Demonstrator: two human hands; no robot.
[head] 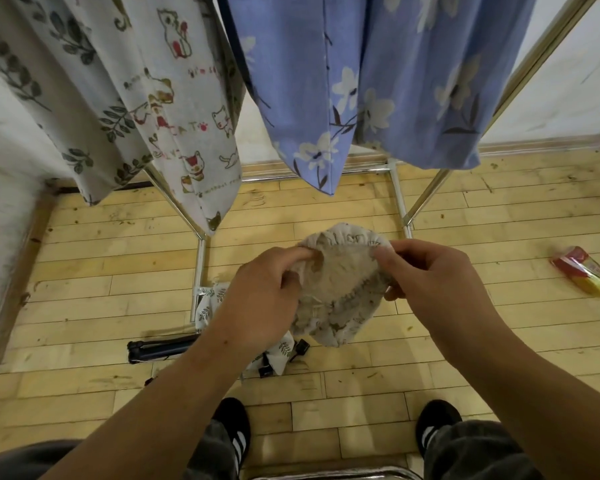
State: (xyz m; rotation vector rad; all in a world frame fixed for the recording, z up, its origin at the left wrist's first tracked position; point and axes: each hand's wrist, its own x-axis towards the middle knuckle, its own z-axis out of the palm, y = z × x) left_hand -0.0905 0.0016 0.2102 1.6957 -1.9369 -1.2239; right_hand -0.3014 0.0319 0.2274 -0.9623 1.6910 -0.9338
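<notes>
Matt printed cloth, bright metal tubing and a worn wooden floor.

The bunched cloth (340,282) is a coarse, matt beige weave with a puckered, gathered edge and a faded print. The hanging cat-print sheet (187,116), leaf-print sheet (66,81) and blue floral sheet (378,81) are thin woven fabric, matt and softly creased. The rack (198,268) is polished metal tube, smooth and mirror-bright. The floor (465,341) is pale wooden planking, its dull finish scuffed and spotted with dark marks. A wrapper (586,273) lying on it is glossy, crinkled plastic film, partly clear. The shoes (234,424) look matt black with smooth white stripes.
</notes>
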